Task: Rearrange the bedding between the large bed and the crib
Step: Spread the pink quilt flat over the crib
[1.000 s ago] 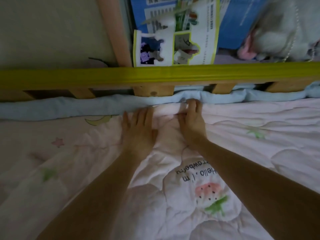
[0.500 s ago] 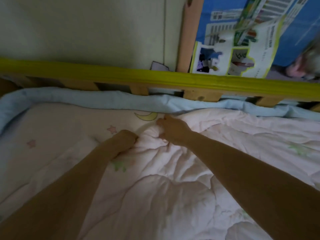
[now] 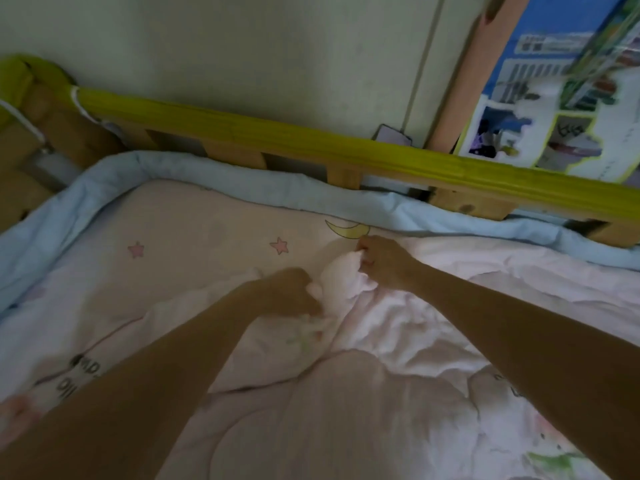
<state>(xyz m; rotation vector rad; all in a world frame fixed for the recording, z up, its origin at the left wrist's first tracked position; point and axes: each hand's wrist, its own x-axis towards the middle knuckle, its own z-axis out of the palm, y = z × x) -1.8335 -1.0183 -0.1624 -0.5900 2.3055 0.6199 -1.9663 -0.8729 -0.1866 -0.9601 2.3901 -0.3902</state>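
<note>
A pale pink quilted blanket [image 3: 398,393] with strawberry prints lies crumpled over the crib's pink star-and-moon sheet [image 3: 194,244]. My left hand [image 3: 291,292] grips a bunched fold of the blanket near its edge. My right hand [image 3: 384,261] pinches the same bunched edge just to the right, close to the yellow moon print. A light blue padded bumper [image 3: 242,181] runs along the inside of the crib's wooden rail [image 3: 311,143], which has a yellow-green padded top.
Behind the rail is a pale wall and a wooden post [image 3: 460,98]. A blue printed box [image 3: 561,109] leans at the upper right. A dark phone-like object [image 3: 393,135] sits behind the rail. The crib corner [image 3: 27,109] is at the far left.
Both hands went from pressing flat on the blanket at the rail to gripping its bunched edge, and they have drawn it leftward away from the rail. The view has swung left.
</note>
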